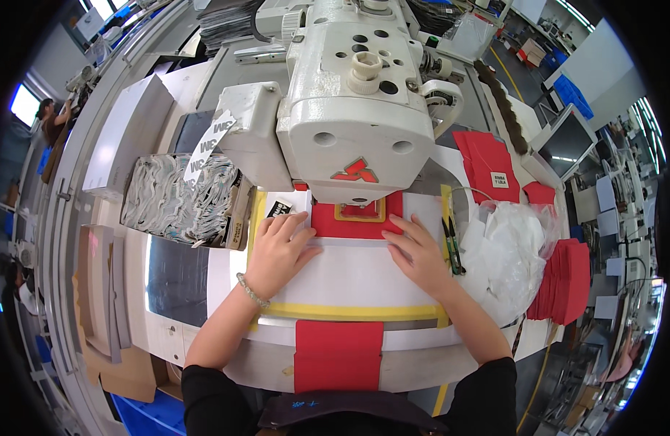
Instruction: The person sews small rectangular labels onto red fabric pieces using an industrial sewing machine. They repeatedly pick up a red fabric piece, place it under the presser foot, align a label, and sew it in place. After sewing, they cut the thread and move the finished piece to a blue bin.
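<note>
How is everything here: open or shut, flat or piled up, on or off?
Left hand: open, palm down, by the red panel's left edge.
Right hand: open, palm down, at its right edge.
Red panel: flat, under the sewing machine.
Sewing machine: can't tell if it's running.
Cardboard box: open, full of pale strips.
Red pieces: piled up.
Monitor: screen dark.

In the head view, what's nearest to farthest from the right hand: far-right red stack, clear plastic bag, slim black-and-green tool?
1. Slim tool, beside the right hand.
2. Plastic bag, farther right.
3. Red stack, farthest right.
</note>
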Demonstrator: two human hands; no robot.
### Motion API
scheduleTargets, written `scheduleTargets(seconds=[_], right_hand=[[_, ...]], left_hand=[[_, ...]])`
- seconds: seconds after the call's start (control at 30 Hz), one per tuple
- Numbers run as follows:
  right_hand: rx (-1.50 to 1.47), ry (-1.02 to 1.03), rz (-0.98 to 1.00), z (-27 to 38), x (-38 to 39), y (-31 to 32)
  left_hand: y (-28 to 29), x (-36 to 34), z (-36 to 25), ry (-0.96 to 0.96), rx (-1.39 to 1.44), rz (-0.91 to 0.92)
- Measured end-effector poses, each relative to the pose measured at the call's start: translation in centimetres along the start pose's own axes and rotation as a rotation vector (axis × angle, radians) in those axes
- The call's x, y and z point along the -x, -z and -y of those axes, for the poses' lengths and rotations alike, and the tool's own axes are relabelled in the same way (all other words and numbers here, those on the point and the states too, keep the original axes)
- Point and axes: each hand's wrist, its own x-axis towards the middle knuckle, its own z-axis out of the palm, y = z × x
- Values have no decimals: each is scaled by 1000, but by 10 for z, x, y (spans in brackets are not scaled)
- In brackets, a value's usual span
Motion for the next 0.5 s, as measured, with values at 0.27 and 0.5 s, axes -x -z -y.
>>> scheduleTargets(seconds=[0.27, 0.5], right_hand=[[-11, -25, 12, 0, 1, 0], [214, -30, -35, 11, -1, 18]], left_hand=[[1, -1, -2, 10, -1, -4], [1, 0, -3, -36, -81, -26]])
